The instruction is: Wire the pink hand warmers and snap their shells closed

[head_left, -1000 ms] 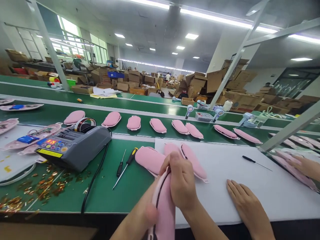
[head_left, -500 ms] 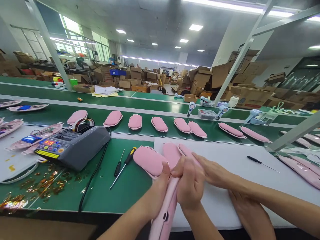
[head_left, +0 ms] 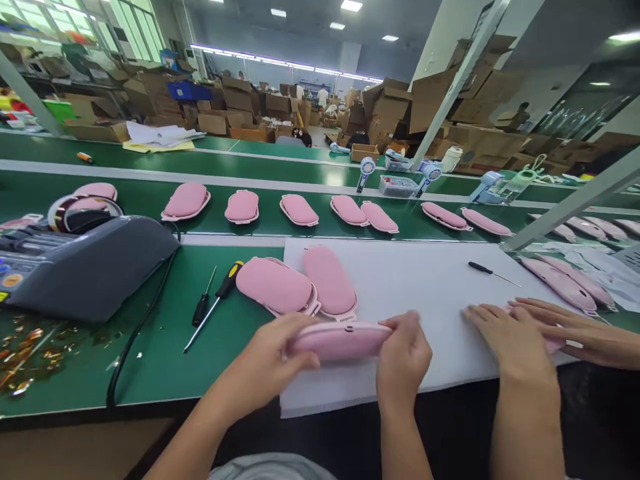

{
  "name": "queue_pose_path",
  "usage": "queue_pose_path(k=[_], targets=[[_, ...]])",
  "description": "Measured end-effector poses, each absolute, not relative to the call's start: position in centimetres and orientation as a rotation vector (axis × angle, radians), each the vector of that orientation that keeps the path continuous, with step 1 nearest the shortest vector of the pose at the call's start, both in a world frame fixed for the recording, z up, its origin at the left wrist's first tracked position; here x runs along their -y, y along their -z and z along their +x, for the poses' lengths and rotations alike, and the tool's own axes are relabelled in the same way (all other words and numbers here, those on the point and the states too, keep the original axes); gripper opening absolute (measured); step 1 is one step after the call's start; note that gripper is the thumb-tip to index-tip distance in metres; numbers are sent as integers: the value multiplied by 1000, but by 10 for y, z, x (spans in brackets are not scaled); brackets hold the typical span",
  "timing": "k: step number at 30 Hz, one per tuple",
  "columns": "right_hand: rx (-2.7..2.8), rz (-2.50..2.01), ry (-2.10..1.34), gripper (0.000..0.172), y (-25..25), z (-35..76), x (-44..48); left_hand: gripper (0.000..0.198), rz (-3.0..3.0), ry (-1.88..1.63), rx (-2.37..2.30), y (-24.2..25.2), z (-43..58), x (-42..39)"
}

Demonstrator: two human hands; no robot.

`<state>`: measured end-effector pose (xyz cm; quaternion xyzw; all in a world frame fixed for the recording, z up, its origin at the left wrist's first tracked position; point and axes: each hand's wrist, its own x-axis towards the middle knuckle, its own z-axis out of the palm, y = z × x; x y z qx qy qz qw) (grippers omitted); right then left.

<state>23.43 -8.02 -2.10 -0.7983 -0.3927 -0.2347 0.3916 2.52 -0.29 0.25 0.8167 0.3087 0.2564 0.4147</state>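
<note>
Both my hands hold one pink padded pouch (head_left: 340,340) flat and sideways above the near edge of the white mat (head_left: 425,280). My left hand (head_left: 270,357) grips its left end, fingers curled round it. My right hand (head_left: 404,357) pinches its right end. Two more pink pouches (head_left: 275,287) (head_left: 330,280) lie side by side just behind it. To the right, a co-worker's two hands (head_left: 510,337) rest flat on another pink piece at the mat's edge.
A grey tape dispenser (head_left: 90,267) with a black cable sits at the left, with gold tape scraps (head_left: 25,347) in front. Two screwdrivers (head_left: 215,303) lie on the green table. A thin black tool (head_left: 493,271) lies on the mat. Several pink pouches (head_left: 297,209) line the conveyor behind.
The pouch has gone from upright between my hands to level and sideways. The co-worker's hand that reached to my pouch has drawn back to the right. The view has tipped downward.
</note>
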Motion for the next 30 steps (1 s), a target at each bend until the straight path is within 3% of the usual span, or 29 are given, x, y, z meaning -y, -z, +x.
queue_pose_path(k=[4,8,15,20,26,30], targets=[[1437,-1860,540,39,32,184,85,33,1994,-775,-765,36,17,4],[1853,-1704,379,32,34,176,96,34,1976,-838,-715,45,13,17],[1746,-1837,392,23,49,177,89,25,2020,-1290,-782,61,27,25],[1720,-1777,402,31,42,182,95,26,2079,-1236,-804,54,6,15],[1450,-1781,307,25,58,169,96,29,2221,-1251,-1152,50,12,22],[1381,-1776,322,26,70,161,87,13,2237,-1471,-1248,58,34,24]])
